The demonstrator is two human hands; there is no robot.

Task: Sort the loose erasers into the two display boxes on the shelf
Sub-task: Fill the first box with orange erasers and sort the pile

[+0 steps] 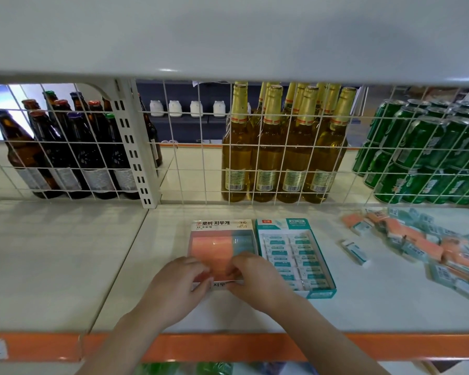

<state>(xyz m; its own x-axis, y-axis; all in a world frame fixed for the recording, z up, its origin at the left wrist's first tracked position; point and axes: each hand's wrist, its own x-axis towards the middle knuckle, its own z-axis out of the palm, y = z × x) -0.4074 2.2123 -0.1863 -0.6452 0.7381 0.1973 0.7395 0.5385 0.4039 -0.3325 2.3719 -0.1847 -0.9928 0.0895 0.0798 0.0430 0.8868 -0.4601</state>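
On the shelf (255, 315), both hands' (173, 288) (257, 277) grip pinches orange erasers (217, 255) inside the left box (222, 226).

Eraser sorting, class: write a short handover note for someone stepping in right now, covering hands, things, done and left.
Left hand and right hand: both at the near end of the orange display box, fingers curled on the orange erasers there.
Teal display box, touching its right side, looks nearly full.
Left to sort: one loose eraser on the shelf, and the mixed pile at the right.
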